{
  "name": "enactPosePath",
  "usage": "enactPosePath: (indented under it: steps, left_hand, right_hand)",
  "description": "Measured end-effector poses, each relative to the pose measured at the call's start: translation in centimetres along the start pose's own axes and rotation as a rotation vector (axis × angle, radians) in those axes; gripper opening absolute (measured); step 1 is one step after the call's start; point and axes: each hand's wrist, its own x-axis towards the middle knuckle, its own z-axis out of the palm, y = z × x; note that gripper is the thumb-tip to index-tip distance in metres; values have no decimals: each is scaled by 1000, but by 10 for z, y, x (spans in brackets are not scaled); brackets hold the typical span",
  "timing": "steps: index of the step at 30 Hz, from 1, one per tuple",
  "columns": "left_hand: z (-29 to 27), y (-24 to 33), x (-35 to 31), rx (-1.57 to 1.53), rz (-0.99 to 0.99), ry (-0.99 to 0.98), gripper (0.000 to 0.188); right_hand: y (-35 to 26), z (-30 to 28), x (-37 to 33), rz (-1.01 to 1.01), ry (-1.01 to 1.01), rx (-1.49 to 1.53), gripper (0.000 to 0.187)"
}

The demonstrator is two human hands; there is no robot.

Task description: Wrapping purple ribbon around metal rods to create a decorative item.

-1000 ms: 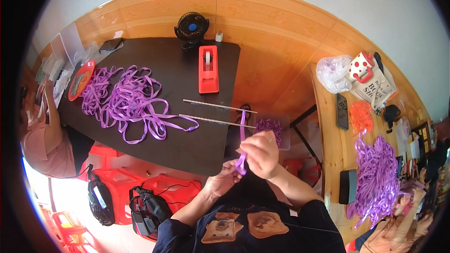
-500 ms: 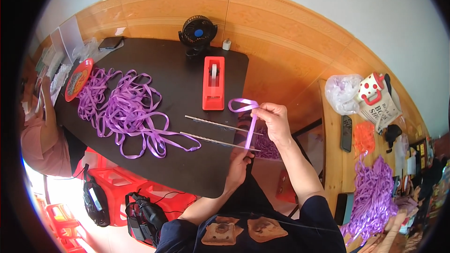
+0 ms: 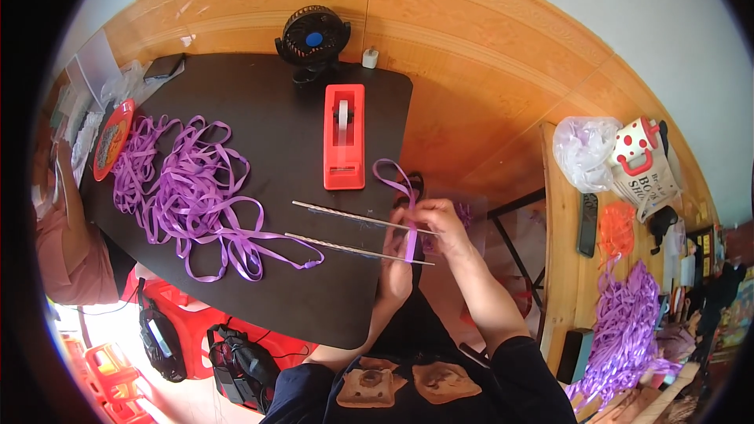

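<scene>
Remotely, I pinched the purple ribbon (image 3: pixel 411 246) with my right hand (image 3: pixel 446 228), fingers closed, across two rods (image 3: pixel 345 213) beyond the desk (image 3: pixel 275 126) edge; my left hand's (image 3: pixel 395 276) grip I couldn't tell.

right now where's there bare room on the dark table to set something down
On the dark table, bare patches lie between the purple ribbon pile and red tape dispenser, and between the two rods and the near edge. Crowded: left, by the pile and red plate, and right, where the rods jut out near the left hand and right hand.
</scene>
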Motion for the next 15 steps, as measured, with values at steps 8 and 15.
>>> enactPosePath:
  steps: [8, 15]
  left_hand:
    - [-22, -21, -5, -21, 35, -83, 20]
    - [-18, 13, -36, -4, -236, -58, 12]
  right_hand:
    - [28, 17, -42, 117, 125, 147, 10]
    - [89, -7, -102, 35, 227, -196, 17]
